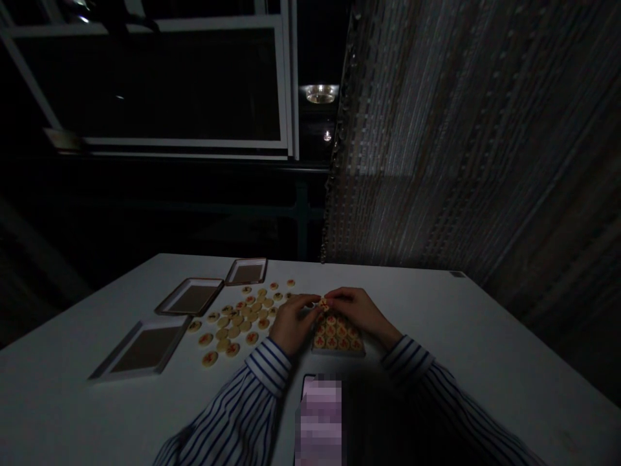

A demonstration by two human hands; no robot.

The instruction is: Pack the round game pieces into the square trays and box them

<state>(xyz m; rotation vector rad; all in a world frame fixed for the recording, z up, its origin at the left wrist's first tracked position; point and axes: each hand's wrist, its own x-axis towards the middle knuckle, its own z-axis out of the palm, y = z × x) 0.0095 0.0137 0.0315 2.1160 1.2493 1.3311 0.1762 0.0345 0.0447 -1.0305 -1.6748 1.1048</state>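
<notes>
A round Chinese chess piece (325, 303) with a red character is pinched at the fingertips of my right hand (358, 312). From the other side, the fingers of my left hand (292, 325) close in on the same piece. Just below them is a shallow box (338, 353) packed with rows of chess pieces (331, 343), red characters facing up; its far part is hidden by my hands. To the left of my left hand, many loose chess pieces (233, 331) lie scattered, some with red or dark characters, others plain side up.
On the white table (427, 323), three shallow trays or lids (163, 318) run in a diagonal line at the left. A phone (306, 388), mostly blurred out, lies close to me between my forearms. A bead curtain (412, 162) hangs behind the table, beside a window frame (286, 84).
</notes>
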